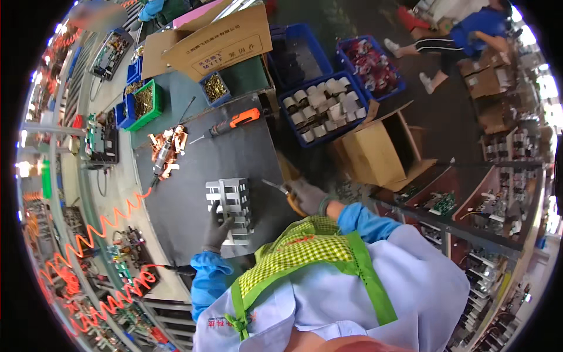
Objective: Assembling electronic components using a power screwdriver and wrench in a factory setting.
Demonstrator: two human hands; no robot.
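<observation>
My left hand, in a grey glove, grips the near left side of a silver finned metal block. The block stands on the dark mat in front of me. To its right, my right hand, also gloved, is closed on a hand tool with an orange-yellow handle. The tool's slim metal shaft points left toward the block, apart from it. Its tip is too small to tell the exact kind. Farther up the mat lie an orange and grey power screwdriver and a pile of copper pieces.
A slim driver on an orange coiled hose lies at the copper pile. Small bins of brass-coloured parts and a cardboard box stand beyond. Blue crates and an open carton are at right. A person sits far right.
</observation>
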